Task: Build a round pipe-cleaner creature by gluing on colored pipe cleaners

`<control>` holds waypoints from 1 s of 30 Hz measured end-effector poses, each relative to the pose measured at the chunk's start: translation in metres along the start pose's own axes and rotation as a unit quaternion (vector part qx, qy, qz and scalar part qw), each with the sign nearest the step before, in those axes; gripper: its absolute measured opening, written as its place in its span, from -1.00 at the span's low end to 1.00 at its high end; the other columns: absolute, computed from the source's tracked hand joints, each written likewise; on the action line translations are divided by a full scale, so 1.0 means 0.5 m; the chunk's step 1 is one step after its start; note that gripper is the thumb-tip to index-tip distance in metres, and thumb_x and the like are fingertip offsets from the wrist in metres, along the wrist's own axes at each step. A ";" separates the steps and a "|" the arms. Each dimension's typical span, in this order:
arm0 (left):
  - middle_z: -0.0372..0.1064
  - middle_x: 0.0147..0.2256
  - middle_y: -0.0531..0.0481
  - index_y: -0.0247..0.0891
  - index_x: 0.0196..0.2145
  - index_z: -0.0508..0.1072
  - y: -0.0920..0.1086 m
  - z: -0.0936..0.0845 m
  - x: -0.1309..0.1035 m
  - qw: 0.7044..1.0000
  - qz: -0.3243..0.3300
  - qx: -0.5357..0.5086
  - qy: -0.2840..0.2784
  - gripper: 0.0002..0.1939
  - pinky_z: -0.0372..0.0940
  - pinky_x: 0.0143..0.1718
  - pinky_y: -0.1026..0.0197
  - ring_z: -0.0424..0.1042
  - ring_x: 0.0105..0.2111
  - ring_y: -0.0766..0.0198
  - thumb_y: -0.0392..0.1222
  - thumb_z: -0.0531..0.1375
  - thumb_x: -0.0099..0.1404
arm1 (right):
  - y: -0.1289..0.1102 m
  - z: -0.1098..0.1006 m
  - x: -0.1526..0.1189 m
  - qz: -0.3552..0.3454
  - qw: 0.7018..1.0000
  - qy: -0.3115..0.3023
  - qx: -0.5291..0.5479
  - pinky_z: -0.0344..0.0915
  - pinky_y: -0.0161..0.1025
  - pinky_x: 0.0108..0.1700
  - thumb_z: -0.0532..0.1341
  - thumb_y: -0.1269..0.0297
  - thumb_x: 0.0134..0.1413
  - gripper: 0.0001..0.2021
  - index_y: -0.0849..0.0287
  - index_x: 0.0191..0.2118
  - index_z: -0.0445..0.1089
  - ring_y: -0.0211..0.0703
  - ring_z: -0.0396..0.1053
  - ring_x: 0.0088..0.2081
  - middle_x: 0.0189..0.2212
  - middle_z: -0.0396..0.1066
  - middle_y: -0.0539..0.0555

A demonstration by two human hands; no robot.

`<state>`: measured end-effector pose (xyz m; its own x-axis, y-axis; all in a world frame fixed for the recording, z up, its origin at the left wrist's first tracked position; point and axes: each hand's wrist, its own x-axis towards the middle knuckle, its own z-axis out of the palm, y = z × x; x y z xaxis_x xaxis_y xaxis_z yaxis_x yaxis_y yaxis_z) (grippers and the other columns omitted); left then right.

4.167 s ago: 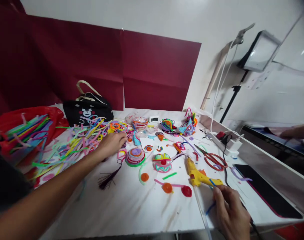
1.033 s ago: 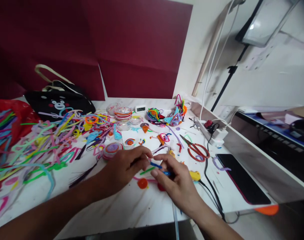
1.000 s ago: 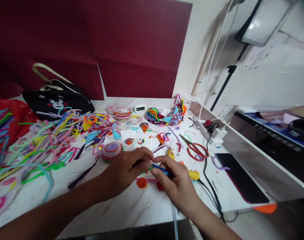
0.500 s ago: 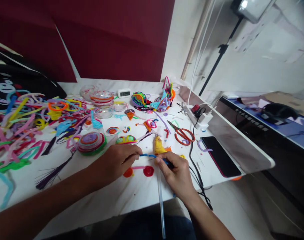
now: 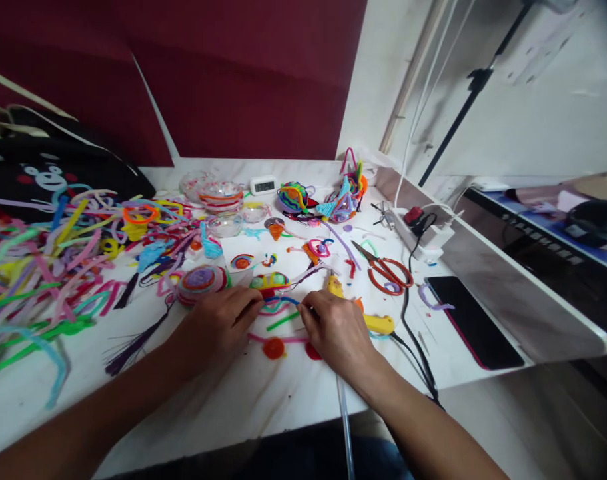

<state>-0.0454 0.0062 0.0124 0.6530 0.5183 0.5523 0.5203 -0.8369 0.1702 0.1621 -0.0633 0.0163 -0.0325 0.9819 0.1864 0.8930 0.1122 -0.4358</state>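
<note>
The left hand (image 5: 220,321) and the right hand (image 5: 336,328), fingers pinched closed, hold opposite ends of a short blue strip (image 5: 282,300) just above a white marbled bench (image 5: 223,413). A tangled pile of colourful fuzzy strips (image 5: 76,267) covers the bench's left side, in front of a black bag (image 5: 58,167) with a bear face. A dark phone (image 5: 476,321) lies at the right. A yellow glue gun (image 5: 380,325) rests partly hidden behind the right hand, with orange-handled scissors (image 5: 390,275) beyond it. A striped dome (image 5: 202,280) sits behind the left hand; nearer, between the forearms, lies an orange disc (image 5: 273,347).
</note>
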 end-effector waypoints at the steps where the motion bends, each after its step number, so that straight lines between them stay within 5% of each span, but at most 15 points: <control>1: 0.50 -0.38 0.00 -0.25 -0.28 0.43 -0.002 0.002 0.002 1.000 0.007 0.012 0.004 -0.90 0.34 -0.37 0.25 0.49 -0.41 0.30 -0.26 0.11 0.37 | -0.001 -0.001 0.004 0.009 1.000 -0.012 -0.019 0.11 -0.27 -0.39 0.09 0.28 0.27 -0.79 0.17 -0.30 0.45 -0.15 0.44 -0.36 -0.36 0.51 0.07; 17: 0.44 -0.36 -0.11 -0.28 -0.27 0.47 -0.012 0.016 0.041 0.991 0.103 0.058 -0.060 -0.75 0.39 -0.33 0.19 0.48 -0.34 0.19 -0.32 -0.01 0.40 | -0.007 0.017 0.028 0.035 0.986 -0.048 -0.154 0.08 -0.26 -0.47 0.06 0.32 0.29 -0.78 0.18 -0.31 0.42 -0.13 0.44 -0.43 -0.38 0.50 0.12; 23: 0.43 -0.41 -0.11 -0.34 -0.25 0.46 -0.008 0.014 0.048 0.983 0.154 0.099 -0.032 -0.68 0.39 -0.43 0.19 0.45 -0.42 0.19 -0.30 -0.09 0.44 | -0.012 0.020 0.026 0.034 0.985 -0.043 -0.165 -0.02 -0.27 -0.52 0.06 0.47 0.21 -0.81 0.20 -0.33 0.41 -0.10 0.46 -0.44 -0.41 0.49 0.12; 30: 0.47 -0.29 -0.09 -0.24 -0.15 0.45 -0.013 0.022 0.039 0.991 0.109 0.070 -0.037 -0.79 0.40 -0.35 0.19 0.48 -0.31 0.17 -0.31 0.03 0.38 | -0.019 0.012 0.018 0.017 0.987 -0.052 -0.151 -0.09 -0.24 -0.55 0.08 0.56 0.11 -0.81 0.21 -0.34 0.41 -0.09 0.46 -0.45 -0.44 0.48 0.13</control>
<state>-0.0303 0.0237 0.0131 0.7940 0.3432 0.5017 0.4301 -0.9004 -0.0647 0.1506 -0.0545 0.0167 -0.0315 0.9965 0.0770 0.9870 0.0432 -0.1546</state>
